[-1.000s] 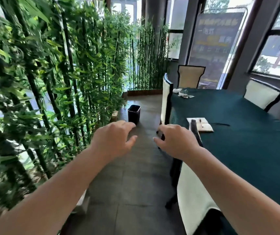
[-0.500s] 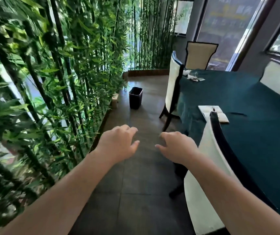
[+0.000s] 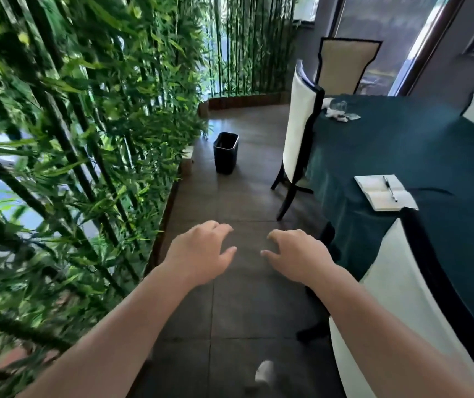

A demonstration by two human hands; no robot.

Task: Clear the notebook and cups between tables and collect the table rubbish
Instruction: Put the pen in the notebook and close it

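Note:
An open white notebook (image 3: 382, 192) with a pen (image 3: 390, 188) across it lies near the left edge of the table with the dark green cloth (image 3: 431, 156). At the table's far corner sit crumpled white rubbish (image 3: 336, 114) and a clear glass cup (image 3: 339, 105). A black waste bin (image 3: 226, 153) stands on the floor ahead by the bamboo. My left hand (image 3: 201, 254) and my right hand (image 3: 296, 255) hover side by side over the floor, fingers spread and curled down, holding nothing. Both are well short of the notebook.
A bamboo screen (image 3: 72, 139) lines the left side of the dark tiled aisle. White-backed chairs with black frames stand at the table: one near right (image 3: 396, 297), one ahead (image 3: 299, 130), one at the far end (image 3: 344, 64). A white shoe tip (image 3: 264, 372) shows below.
The view has moved forward along the aisle and tilted down; bin, chairs and notebook are closer. Both hands stay raised and empty, now lower in view.

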